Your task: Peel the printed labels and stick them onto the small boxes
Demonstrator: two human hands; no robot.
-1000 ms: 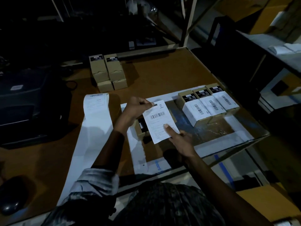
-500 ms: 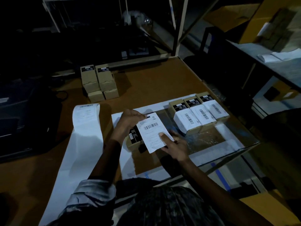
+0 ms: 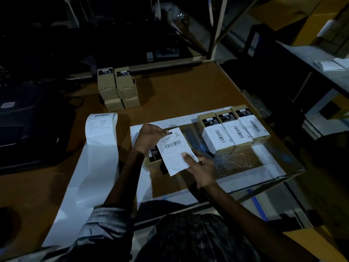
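A white barcode label (image 3: 174,149) is held flat just above a small brown box (image 3: 154,157) with a black printed patch, which lies on the table mostly hidden under the label. My left hand (image 3: 148,138) pinches the label's top left corner. My right hand (image 3: 200,168) pinches its lower right edge, thumb on top. Three labelled boxes (image 3: 235,129) stand side by side to the right. A long strip of label backing paper (image 3: 94,159) runs down the left of the table, with a printed label at its top end.
A stack of several unlabelled brown boxes (image 3: 118,89) stands at the back of the brown table (image 3: 188,91). A dark printer (image 3: 28,120) sits at the left. A glass sheet (image 3: 255,161) covers the right part of the table to its edge. A metal post (image 3: 217,27) rises at the back.
Both hands keep hold of the label and have lowered it closer over the small box. The camera view has shifted slightly.
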